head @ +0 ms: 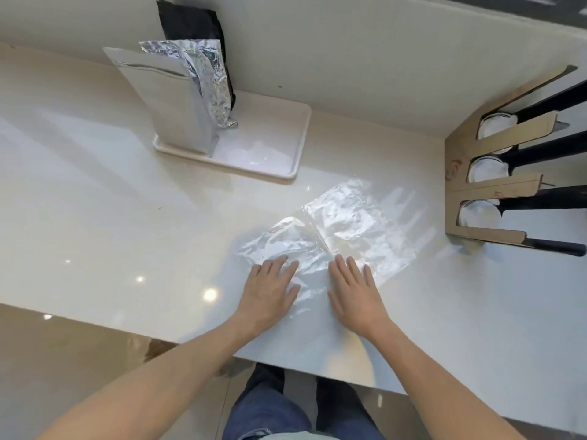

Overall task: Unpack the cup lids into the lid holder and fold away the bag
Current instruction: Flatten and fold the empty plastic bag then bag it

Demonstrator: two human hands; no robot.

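Observation:
A clear, crinkled plastic bag point(343, 227) lies flat on the pale counter point(127, 217), with nothing visible inside it. My left hand point(270, 290) rests palm down on the bag's near left part, fingers spread. My right hand point(355, 293) lies flat on its near right part, fingers apart. At the right, a wooden lid holder point(457, 173) has three slots. White cup lids point(479, 214) sit in each slot, with black dividers between them.
A white tray point(276, 154) stands at the back of the counter and bears silver foil pouches point(178, 100) and a black pouch point(190, 23). The counter's front edge runs below my wrists. A wall closes off the back.

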